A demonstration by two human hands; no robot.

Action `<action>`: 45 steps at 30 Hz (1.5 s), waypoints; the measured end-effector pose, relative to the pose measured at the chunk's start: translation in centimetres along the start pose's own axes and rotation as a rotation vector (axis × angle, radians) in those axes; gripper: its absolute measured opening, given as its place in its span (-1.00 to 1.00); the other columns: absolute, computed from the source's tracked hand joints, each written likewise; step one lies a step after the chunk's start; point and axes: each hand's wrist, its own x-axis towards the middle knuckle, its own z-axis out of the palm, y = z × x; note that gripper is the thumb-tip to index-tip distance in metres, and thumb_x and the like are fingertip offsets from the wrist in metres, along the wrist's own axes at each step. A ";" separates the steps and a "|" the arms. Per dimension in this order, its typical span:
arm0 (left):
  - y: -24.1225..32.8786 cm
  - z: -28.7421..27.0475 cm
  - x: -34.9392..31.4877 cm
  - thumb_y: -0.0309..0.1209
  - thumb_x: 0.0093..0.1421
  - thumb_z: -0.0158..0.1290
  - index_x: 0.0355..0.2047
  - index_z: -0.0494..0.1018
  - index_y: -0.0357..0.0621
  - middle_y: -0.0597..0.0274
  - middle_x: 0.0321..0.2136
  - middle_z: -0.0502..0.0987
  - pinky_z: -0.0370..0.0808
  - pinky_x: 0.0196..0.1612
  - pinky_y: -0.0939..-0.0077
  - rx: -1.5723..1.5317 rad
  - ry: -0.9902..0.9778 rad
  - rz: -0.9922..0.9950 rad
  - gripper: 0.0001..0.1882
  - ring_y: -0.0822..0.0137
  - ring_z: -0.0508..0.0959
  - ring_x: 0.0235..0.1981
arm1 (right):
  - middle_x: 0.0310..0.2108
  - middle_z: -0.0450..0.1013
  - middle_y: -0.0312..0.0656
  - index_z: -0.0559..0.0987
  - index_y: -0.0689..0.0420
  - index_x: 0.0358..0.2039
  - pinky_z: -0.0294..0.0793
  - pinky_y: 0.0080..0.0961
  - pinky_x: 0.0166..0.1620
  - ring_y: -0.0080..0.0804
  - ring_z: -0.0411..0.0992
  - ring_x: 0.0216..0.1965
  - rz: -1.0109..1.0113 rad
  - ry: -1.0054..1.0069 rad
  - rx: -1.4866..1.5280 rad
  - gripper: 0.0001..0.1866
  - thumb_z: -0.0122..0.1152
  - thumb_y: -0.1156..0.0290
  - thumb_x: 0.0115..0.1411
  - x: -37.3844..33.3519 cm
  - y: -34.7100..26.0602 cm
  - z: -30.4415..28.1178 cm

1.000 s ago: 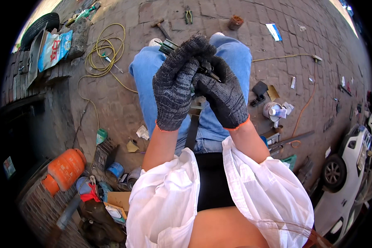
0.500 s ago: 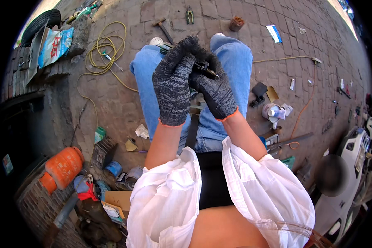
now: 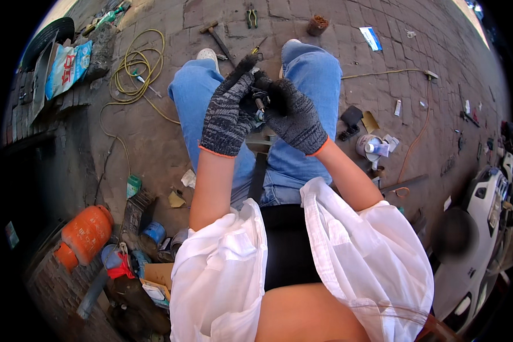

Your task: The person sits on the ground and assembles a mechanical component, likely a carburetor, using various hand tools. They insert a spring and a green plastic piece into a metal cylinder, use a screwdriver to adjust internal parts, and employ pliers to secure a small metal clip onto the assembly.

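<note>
Between my knees I hold a small dark metal part with a coil spring (image 3: 260, 104) in both hands. My left hand (image 3: 227, 119), in a grey-black knitted glove with an orange cuff, is closed around its left side. On the other side my right hand (image 3: 300, 118), gloved alike, has its fingers closed on the part. The fingers and glove fabric hide much of the part, so its exact kind cannot be made out. Its spring and a shiny metal tip point down toward my lap.
Past my feet lie a hammer (image 3: 218, 41), pliers (image 3: 251, 16), a thin tool (image 3: 259, 45) and a rusty can (image 3: 317, 25). A yellow hose (image 3: 119, 80) coils at left, above an orange gas cylinder (image 3: 87, 231). A white container (image 3: 368, 147) stands right of my knee.
My hands have shifted slightly left and lower, and spread a little apart. The part has turned, so its spring now points more toward me. The thin tool beyond my hands has come into view.
</note>
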 end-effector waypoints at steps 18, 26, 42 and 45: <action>-2.5 1.6 1.1 -0.42 0.17 -0.17 0.10 0.24 -0.20 0.14 -0.18 0.42 0.38 -0.20 0.52 0.975 -0.206 0.636 -0.55 0.39 0.43 -0.30 | -0.49 0.46 -0.13 0.39 0.17 -0.09 0.43 -0.56 -0.38 -0.48 0.45 -0.50 0.380 0.008 0.559 -0.48 0.09 0.02 0.09 -0.5 -3.1 -4.4; -1.7 4.2 -0.6 -0.45 0.18 -0.18 0.08 0.26 -0.23 0.13 -0.07 0.40 0.34 -0.07 0.48 0.790 -0.270 0.650 -0.57 0.33 0.42 -0.15 | -0.67 0.45 -0.18 0.52 0.20 -0.39 0.43 -0.55 -0.52 -0.50 0.43 -0.66 0.273 -0.062 0.456 -0.62 0.10 0.09 0.08 0.4 -2.1 -3.8; -0.2 3.2 -0.7 -0.36 0.23 -0.20 0.14 0.15 -0.23 0.14 0.05 0.30 0.37 -0.07 0.46 0.801 -0.192 0.701 -0.53 0.37 0.40 -0.14 | -0.48 0.48 -0.12 0.44 0.26 -0.18 0.49 -0.57 -0.42 -0.48 0.47 -0.53 0.410 -0.132 0.998 -0.50 0.09 0.04 0.10 -0.6 -5.1 -4.2; -0.2 2.7 -0.7 -0.36 0.20 -0.18 0.13 0.16 -0.28 0.10 0.04 0.31 0.27 0.06 0.33 0.868 -0.270 0.745 -0.51 0.26 0.35 0.00 | -0.35 0.48 -0.15 0.46 0.25 -0.17 0.46 -0.54 -0.26 -0.47 0.46 -0.42 0.486 -0.173 0.742 -0.48 0.13 0.02 0.06 0.6 -5.4 -4.3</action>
